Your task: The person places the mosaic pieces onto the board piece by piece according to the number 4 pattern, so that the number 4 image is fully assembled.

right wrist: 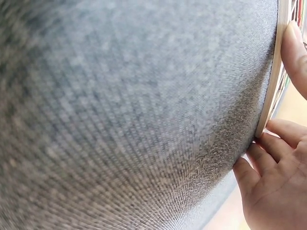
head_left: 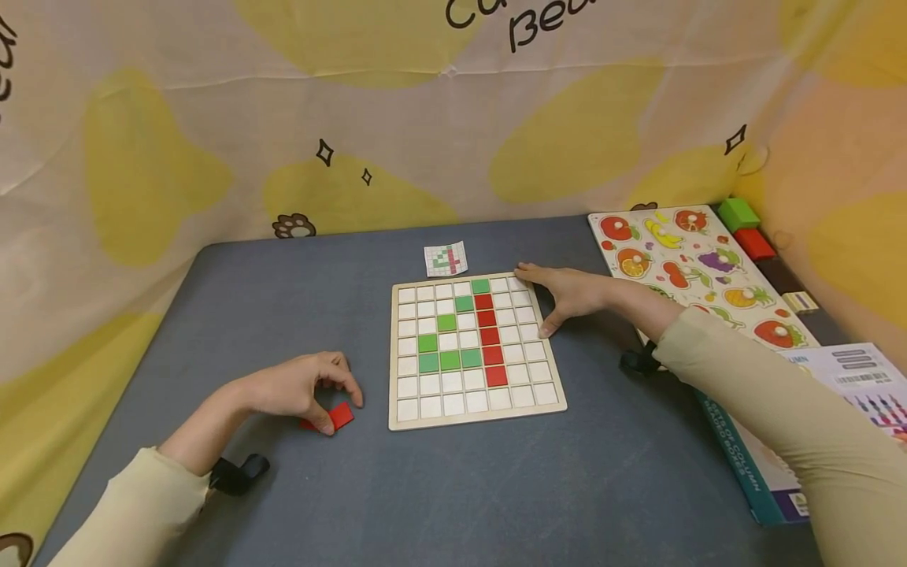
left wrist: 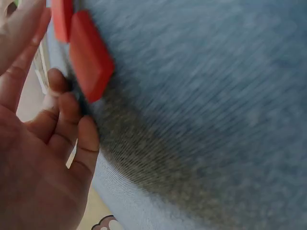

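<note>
A wooden grid board (head_left: pixel 414 421) with white squares lies mid-table. Red tiles (head_left: pixel 490 336) fill part of one column; green tiles (head_left: pixel 449 360) form a diagonal and a short row. My right hand (head_left: pixel 577 293) rests at the board's upper right corner, thumb on the right edge, fingers stretched along the top. In the right wrist view its fingertips touch the wooden rim (right wrist: pixel 274 81). Left of the board, my left hand (head_left: pixel 294 386) hovers low over loose red tiles (head_left: pixel 342 415), thumb and index finger spread around them. The left wrist view shows a red tile (left wrist: pixel 88 55) close by the fingers.
A small pattern card (head_left: pixel 446 259) lies behind the board. At the right are a fruit puzzle board (head_left: pixel 708 272), a green block (head_left: pixel 738 213), a red block (head_left: pixel 754 244) and a teal-edged box (head_left: pixel 744 465). A patterned cloth (head_left: pixel 397 142) hangs behind the grey table (head_left: pixel 453 488).
</note>
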`<state>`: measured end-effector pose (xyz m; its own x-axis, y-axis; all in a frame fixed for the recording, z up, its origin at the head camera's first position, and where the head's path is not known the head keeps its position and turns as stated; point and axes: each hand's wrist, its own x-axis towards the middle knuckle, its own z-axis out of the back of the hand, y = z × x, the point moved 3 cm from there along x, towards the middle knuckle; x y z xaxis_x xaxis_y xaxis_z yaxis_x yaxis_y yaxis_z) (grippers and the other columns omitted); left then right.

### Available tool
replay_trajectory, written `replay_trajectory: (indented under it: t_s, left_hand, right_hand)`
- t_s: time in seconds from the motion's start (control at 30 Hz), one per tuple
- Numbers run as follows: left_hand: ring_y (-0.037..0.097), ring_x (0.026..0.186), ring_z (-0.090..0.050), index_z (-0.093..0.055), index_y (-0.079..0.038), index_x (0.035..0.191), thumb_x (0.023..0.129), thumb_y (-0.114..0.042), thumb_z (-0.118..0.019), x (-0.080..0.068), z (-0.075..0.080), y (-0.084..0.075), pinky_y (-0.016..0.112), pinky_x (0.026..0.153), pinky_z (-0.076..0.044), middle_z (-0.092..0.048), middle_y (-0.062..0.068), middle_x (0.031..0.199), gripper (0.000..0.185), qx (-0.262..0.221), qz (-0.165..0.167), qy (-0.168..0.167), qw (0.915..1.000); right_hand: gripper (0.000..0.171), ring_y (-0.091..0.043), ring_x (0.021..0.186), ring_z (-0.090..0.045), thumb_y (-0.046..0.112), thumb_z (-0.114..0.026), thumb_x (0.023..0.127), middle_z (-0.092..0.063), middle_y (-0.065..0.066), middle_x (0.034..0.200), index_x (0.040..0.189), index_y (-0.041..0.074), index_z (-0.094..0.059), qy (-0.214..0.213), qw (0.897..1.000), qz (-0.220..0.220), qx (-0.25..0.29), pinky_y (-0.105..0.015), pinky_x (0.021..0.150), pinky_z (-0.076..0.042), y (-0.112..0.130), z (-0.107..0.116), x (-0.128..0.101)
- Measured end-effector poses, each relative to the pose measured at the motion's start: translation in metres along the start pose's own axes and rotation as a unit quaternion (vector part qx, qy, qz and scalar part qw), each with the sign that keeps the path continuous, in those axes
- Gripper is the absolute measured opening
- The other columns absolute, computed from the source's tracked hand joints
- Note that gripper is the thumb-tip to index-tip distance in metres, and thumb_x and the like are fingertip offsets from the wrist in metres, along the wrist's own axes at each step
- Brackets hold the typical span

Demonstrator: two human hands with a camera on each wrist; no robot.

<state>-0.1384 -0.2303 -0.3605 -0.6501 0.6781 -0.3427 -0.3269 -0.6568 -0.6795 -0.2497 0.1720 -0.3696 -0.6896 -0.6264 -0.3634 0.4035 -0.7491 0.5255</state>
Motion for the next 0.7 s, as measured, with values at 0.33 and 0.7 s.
replay_trajectory:
  t_s: [0.33,0.7]
  left_hand:
    - [0.007,0.083,-0.049,-0.069,-0.026,0.086,0.069,-0.021,-0.089,0.008,-0.003,-0.005,0.022,0.075,-0.043,-0.055,-0.005,0.088,0.027,0.076,-0.003,-0.053,0.9957]
    - [0.007,0.065,-0.054,-0.063,-0.015,0.078,0.076,-0.012,-0.084,0.042,0.003,-0.024,0.020,0.061,-0.044,-0.062,-0.003,0.070,0.021,0.077,0.030,-0.234,0.9687]
  right_hand:
    - [0.114,-0.040,0.155,-0.007,0.031,-0.086,0.074,-0.004,-0.018,0.167,0.158,0.005,-0.014,-0.003,1.000,0.002,0.005,-0.062,0.122,-0.012,0.000,0.000,0.000]
    - [0.114,-0.040,0.155,-0.006,0.032,-0.086,0.075,-0.003,-0.019,0.167,0.158,0.004,-0.014,0.000,1.000,0.003,0.004,-0.062,0.122,-0.012,0.001,0.000,0.000]
